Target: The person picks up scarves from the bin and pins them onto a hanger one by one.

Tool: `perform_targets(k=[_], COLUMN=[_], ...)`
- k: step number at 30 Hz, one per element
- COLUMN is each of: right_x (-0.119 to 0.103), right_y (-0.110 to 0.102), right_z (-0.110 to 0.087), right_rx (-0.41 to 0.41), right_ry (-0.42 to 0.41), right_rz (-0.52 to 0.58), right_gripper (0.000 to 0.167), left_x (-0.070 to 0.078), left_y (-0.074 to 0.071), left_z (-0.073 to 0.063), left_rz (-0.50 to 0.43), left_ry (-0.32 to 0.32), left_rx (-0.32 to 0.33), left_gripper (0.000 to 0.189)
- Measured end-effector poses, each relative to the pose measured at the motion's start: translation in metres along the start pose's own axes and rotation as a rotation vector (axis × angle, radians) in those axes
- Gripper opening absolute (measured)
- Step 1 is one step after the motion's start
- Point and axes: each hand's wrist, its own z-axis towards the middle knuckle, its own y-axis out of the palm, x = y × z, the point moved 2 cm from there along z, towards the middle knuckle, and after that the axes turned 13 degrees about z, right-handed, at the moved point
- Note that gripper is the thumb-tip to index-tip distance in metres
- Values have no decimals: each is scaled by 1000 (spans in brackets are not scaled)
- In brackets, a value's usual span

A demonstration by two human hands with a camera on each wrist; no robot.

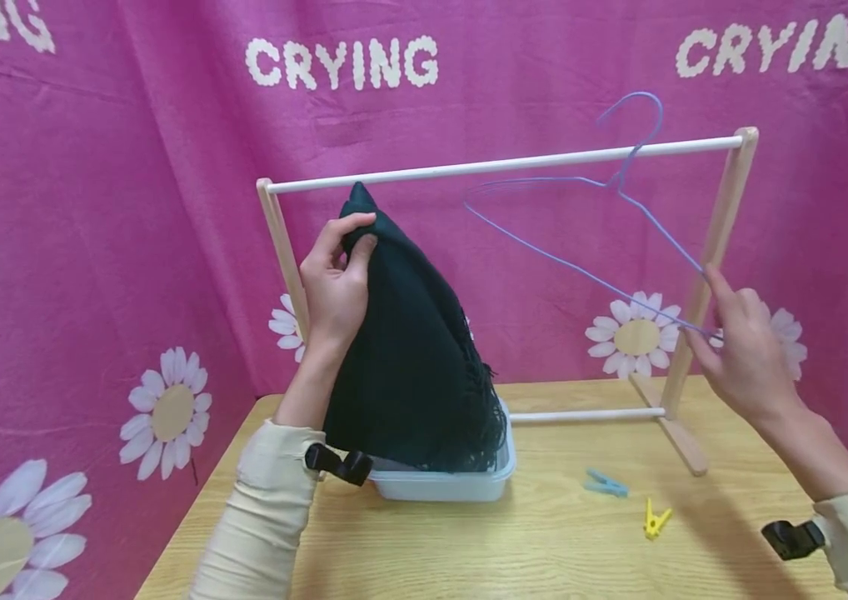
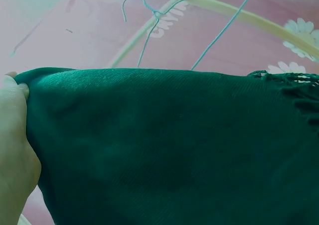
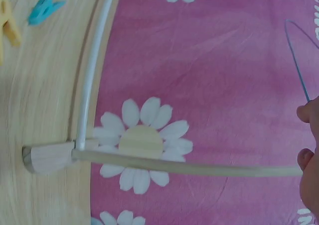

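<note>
My left hand [image 1: 336, 287] pinches the top corner of a dark green fringed scarf [image 1: 409, 358] between thumb and fingers. The cloth hangs down from there, its lower end over a white plastic tub [image 1: 442, 486]. In the left wrist view the scarf [image 2: 164, 145] fills most of the picture, with the left hand [image 2: 17, 150] at its edge. On the right, my right hand [image 1: 750, 358] grips one end of a blue wire hanger [image 1: 566, 265]. The hanger is tilted, its hook rising above the rack's top bar in the head view. Part of the right hand [image 3: 310, 150] shows in the right wrist view.
A small rack with a white top bar [image 1: 506, 167] and wooden posts [image 1: 727, 208] stands on the wooden table [image 1: 544, 550]. A blue clothespin [image 1: 606, 483] and a yellow clothespin [image 1: 655, 520] lie front right. Pink cloth [image 1: 544, 75] with daisies hangs behind and at the sides.
</note>
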Motion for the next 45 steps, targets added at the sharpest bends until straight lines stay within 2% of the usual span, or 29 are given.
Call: perform_targets(k=[1, 4, 9, 15, 18, 21, 25, 27, 30, 33, 37, 39, 45], right_x=[-2, -9, -19, -35, -45, -54, -63, -66, -71, -79, -89, -92, -90], right_y=[1, 4, 16, 30, 39, 48, 59, 64, 71, 76, 78, 77, 71], right_z=[1, 4, 0, -11, -14, -17, -24, -28, -34, -36, -35, -33, -28], right_rx=[3, 8, -27, -87, -128, -174, -185, -179, -204, -229, -234, -227, -139], right_ry=[-7, -34, -34, -8, -20, -29, -38, -45, -38, -19, 26, 37, -11], right_rz=[8, 15, 101, 221, 263, 277, 275, 282, 303, 337, 365, 370, 409], right_gripper=[72, 64, 62, 61, 65, 77, 93, 91, 80, 79, 93, 93, 63], left_x=[2, 9, 17, 27, 31, 34, 39, 42, 45, 49, 49, 45, 27], left_y=[1, 2, 6, 15, 19, 21, 24, 26, 28, 31, 36, 38, 38], left_z=[1, 3, 4, 4, 5, 6, 9, 10, 10, 9, 4, -1, -25], left_rz=[-7, -20, -59, -105, -116, -123, -145, -160, -199, -230, -254, -246, -149], left_ry=[-5, -5, -18, 1, 14, 26, 40, 38, 27, 22, 32, 38, -11], left_rx=[3, 10, 37, 24, 24, 38, 60, 71, 89, 96, 83, 66, -9], left_gripper=[21, 22, 21, 20, 21, 21, 21, 21, 21, 21, 19, 19, 20])
